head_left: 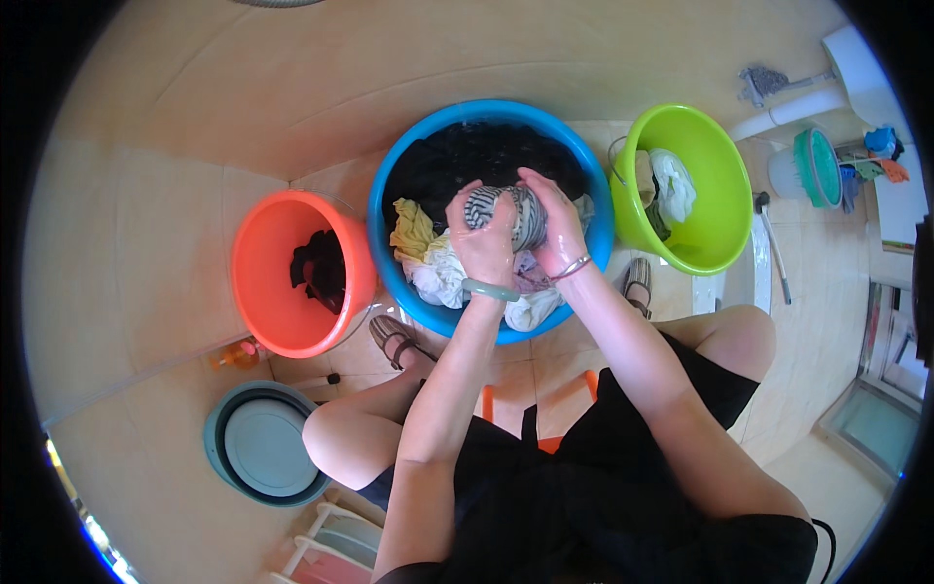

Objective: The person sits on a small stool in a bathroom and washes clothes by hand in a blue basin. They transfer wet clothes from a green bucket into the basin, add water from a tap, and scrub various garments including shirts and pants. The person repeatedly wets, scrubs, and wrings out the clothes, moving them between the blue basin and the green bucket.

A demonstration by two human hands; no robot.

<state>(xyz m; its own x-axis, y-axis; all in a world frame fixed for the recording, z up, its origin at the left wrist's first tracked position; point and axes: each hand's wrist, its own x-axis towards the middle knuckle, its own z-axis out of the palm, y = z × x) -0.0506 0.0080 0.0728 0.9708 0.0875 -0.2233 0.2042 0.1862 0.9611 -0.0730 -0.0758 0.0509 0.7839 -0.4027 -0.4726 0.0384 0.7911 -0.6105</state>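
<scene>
Both of my hands are wrapped round a bunched black-and-white striped cloth above a large blue basin. My left hand grips its left side, my right hand its right side; both look wet. Dark fabric, seemingly in water, fills the far part of the basin. Nearer me lie a yellow cloth, a white cloth, another white piece and a pinkish one, partly behind my wrists. The exact kind of garment I hold cannot be made out.
An orange bucket with dark cloth stands left of the basin. To its right is a lime-green bucket holding white cloth. A grey-blue basin, a long-handled brush and a shelf rack are nearby.
</scene>
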